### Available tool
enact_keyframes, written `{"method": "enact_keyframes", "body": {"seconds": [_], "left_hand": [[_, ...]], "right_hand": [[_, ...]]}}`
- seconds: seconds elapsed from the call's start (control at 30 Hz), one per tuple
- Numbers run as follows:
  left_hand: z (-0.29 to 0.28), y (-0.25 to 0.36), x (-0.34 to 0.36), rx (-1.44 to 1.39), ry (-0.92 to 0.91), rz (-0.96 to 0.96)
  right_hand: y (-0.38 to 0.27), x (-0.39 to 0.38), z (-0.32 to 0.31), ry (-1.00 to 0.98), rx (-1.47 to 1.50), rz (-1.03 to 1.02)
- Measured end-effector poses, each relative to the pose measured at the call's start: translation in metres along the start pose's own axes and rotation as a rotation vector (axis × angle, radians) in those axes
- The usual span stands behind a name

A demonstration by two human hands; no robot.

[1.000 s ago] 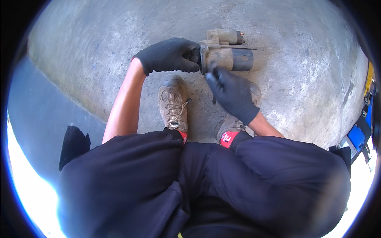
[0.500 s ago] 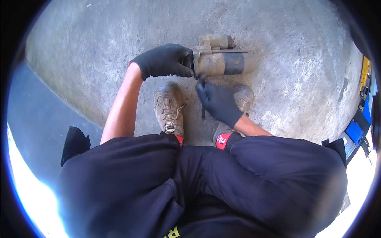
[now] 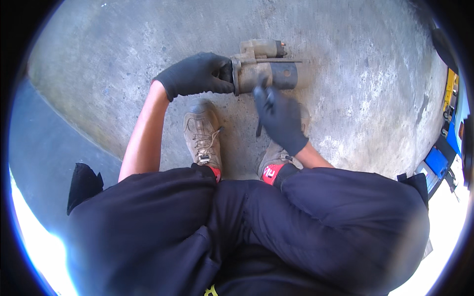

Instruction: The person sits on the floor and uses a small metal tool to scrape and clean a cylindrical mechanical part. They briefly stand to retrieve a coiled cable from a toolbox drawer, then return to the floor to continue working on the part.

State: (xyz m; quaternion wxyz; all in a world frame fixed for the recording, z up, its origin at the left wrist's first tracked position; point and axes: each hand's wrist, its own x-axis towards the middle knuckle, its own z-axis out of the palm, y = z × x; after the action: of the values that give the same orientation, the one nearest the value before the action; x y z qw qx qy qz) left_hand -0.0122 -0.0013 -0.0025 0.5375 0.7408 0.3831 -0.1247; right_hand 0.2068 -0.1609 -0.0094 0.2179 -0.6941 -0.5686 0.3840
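Observation:
A grimy cylindrical motor (image 3: pixel 259 74) with a smaller cylinder (image 3: pixel 262 48) on top and a dark band lies sideways on the floor, beyond my shoes. My left hand (image 3: pixel 197 75), in a black glove, is closed on the motor's left end. Below the motor's middle, my right hand (image 3: pixel 280 118), also gloved, is closed around a dark bar-like tool (image 3: pixel 258 127), partly hidden by the fingers. Motion blurs the fingertips and the tool's upper part, so whether they touch the motor I cannot tell.
Two brown shoes (image 3: pixel 201 135) stand on the stained concrete floor (image 3: pixel 355 89), below my dark-trousered knees. At the right rim lie a yellow tool (image 3: pixel 450 91), a blue case (image 3: pixel 435 160) and other dark items. A darker floor surface (image 3: pixel 47 143) runs along the left.
My right hand dipped away from the motor half a second ago and has risen back toward it with the tool. My left hand stays on the motor's end. The whole view has shifted slightly.

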Motion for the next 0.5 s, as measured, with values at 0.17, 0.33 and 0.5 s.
{"method": "enact_keyframes", "body": {"seconds": [0.17,0.33,0.5], "left_hand": [[0.001,-0.002,0.006,-0.006,-0.042,0.025],[0.003,0.000,0.000,-0.020,-0.029,-0.038],[-0.003,0.001,0.004,-0.022,-0.059,-0.024]], "right_hand": [[0.026,-0.020,0.022,-0.147,-0.144,-0.045],[0.004,0.000,-0.001,-0.028,0.008,0.063],[0.027,-0.028,0.036,-0.184,-0.111,-0.145]]}}
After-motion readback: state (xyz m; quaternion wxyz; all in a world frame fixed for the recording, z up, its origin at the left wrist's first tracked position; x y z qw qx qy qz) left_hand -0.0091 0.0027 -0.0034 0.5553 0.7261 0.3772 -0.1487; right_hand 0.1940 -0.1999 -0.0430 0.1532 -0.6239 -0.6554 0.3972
